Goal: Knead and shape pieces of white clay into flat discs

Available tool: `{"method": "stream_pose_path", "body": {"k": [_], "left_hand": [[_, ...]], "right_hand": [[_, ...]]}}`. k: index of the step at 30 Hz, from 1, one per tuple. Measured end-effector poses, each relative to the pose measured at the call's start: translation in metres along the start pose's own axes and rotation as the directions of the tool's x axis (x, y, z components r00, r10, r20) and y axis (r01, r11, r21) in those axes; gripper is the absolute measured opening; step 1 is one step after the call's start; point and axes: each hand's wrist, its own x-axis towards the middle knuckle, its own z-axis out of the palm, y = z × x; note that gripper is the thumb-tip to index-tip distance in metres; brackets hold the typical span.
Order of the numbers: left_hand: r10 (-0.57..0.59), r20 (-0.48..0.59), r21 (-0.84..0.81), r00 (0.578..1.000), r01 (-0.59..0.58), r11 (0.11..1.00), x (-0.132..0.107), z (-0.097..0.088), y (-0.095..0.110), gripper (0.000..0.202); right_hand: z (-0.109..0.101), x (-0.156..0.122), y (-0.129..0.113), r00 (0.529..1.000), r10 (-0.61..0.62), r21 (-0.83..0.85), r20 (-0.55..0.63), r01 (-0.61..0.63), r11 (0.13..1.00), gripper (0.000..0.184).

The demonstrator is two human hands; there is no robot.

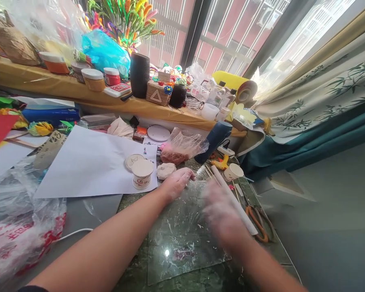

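My left hand (177,184) lies at the far left part of a clear sheet (176,227), its fingers curled and dusted with white powder. Whatever they close on is hidden. Just left of that hand sits a pale lump of dough (166,171). Over the sheet's right side, my right hand (219,209) is smeared by motion, so its fingers cannot be made out. It is beside a white rolling pin-like tube (235,202). White crumbs and streaks mark the sheet, with a reddish smear near its front edge.
Scissors (257,223), a paper cup (233,172) and a yellow glue gun (221,163) lie right. Behind are a bag with brown material (174,153) and a dark blue cylinder (214,140). A lidded cup (142,173) stands on white paper (91,162). Jars line the ledge (109,99).
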Motion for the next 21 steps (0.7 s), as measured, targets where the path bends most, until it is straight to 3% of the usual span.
{"method": "stream_pose_path", "body": {"k": [2,3,6,8,10,13,15,16,17,19,20,21], "left_hand": [[0.003,-0.032,-0.02,0.999,-0.003,1.0,0.0,0.001,0.001,0.052],[0.005,-0.037,-0.019,0.999,-0.006,1.0,0.0,0.001,0.001,0.053],[0.019,-0.015,0.013,1.0,-0.019,1.0,0.001,0.001,0.001,0.05],[0.014,-0.015,0.02,1.0,-0.013,1.0,0.001,0.001,0.001,0.05],[0.008,-0.018,0.013,1.0,-0.008,1.0,0.001,0.001,0.001,0.05],[0.025,-0.011,0.026,1.0,-0.025,0.999,0.0,0.0,0.001,0.048],[0.036,-0.006,0.043,0.999,-0.036,0.998,0.0,0.0,0.001,0.048],[0.037,-0.008,0.047,0.999,-0.037,0.998,0.0,-0.001,0.001,0.048],[0.036,-0.012,0.048,0.999,-0.036,0.998,0.0,-0.001,0.001,0.049],[0.03,-0.017,0.046,0.999,-0.029,0.999,0.0,-0.001,0.002,0.05],[0.024,-0.015,0.041,1.0,-0.024,0.999,0.0,-0.001,0.003,0.051],[0.016,-0.01,0.034,1.0,-0.016,0.999,0.0,-0.001,0.003,0.052]], "right_hand": [[0.02,-0.019,0.01,0.989,-0.116,-0.106,0.088,0.125,0.987,0.046],[0.025,-0.024,0.013,0.988,-0.149,-0.177,0.041,0.154,0.972,0.051],[0.03,-0.018,0.02,0.993,-0.101,-0.29,-0.057,0.08,0.954,0.052],[0.036,-0.004,0.022,0.996,-0.023,-0.303,0.084,0.047,0.952,0.054],[0.047,0.008,0.025,0.969,0.01,-0.312,0.248,0.07,0.948,0.067],[0.068,0.015,0.03,0.959,0.009,-0.243,0.282,0.063,0.968,0.064],[0.078,0.016,0.032,0.978,0.077,-0.069,0.195,-0.064,0.996,0.053],[0.079,0.018,0.032,0.975,0.179,0.1,0.133,-0.192,0.976,0.048],[0.077,0.022,0.031,0.945,0.314,0.303,0.092,-0.327,0.895,0.044],[0.059,0.035,0.026,0.82,0.56,0.639,0.121,-0.496,0.588,0.03],[0.043,0.045,0.021,0.764,0.624,0.73,0.162,-0.518,0.446,0.027],[0.023,0.056,0.014,0.753,0.634,0.755,0.178,-0.518,0.402,0.03]]}}
